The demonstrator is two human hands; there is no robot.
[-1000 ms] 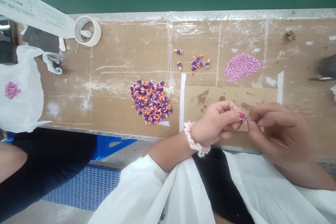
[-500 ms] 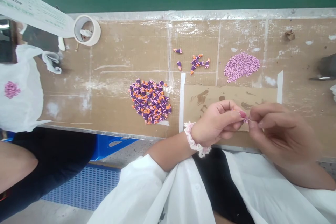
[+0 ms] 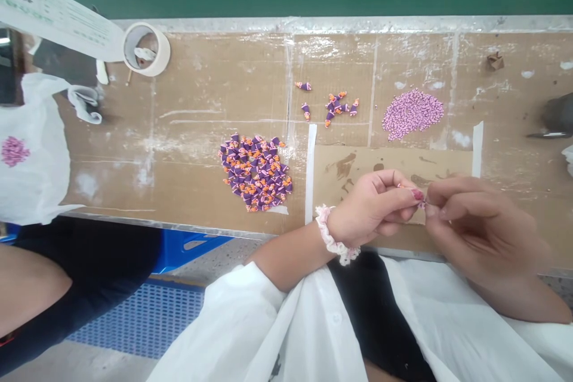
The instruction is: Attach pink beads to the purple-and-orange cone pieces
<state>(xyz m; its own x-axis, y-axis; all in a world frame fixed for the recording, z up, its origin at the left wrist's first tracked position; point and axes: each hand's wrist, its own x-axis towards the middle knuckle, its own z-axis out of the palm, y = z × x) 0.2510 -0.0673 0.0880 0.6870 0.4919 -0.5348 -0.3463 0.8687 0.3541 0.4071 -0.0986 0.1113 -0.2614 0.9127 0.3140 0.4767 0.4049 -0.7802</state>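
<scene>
In the head view, the left grip [image 3: 378, 203] is clamped with thumb and fingers on a small pink-and-purple piece [image 3: 421, 205], which sits at the fingertips, mostly hidden behind them. The right grip [image 3: 487, 227] faces it, thumb and forefinger drawn close together at the piece's other end; whether they are clamped on it or only touching, I cannot tell. A frilly pink-and-white wristband [image 3: 330, 233] circles the left wrist.

Under and just beyond both grips lies a stained card [image 3: 447, 158], partly covered by the hands. A white tape strip [image 3: 310, 173] marks its left edge, between the left grip and a heap of purple-and-orange figures [image 3: 256, 173]. Beyond the left grip and a little to its left are a few loose figures [image 3: 344, 108], some touching one another. Straight beyond the piece is a mound of tiny pink bits [image 3: 414, 113].

Farther beyond the right grip, a crumpled brown scrap [image 3: 495, 61] lies on the table [image 3: 201, 83]; a dark object [image 3: 557, 114], cut off by the frame, is to that grip's right. Well to the left of both grips are a roll of tape [image 3: 162, 51] touching a printed sheet [image 3: 58, 18], a white wrapping [image 3: 45, 161] bearing a pink cluster [image 3: 15, 151], and another person's leg [image 3: 36, 280] below the table edge.
</scene>
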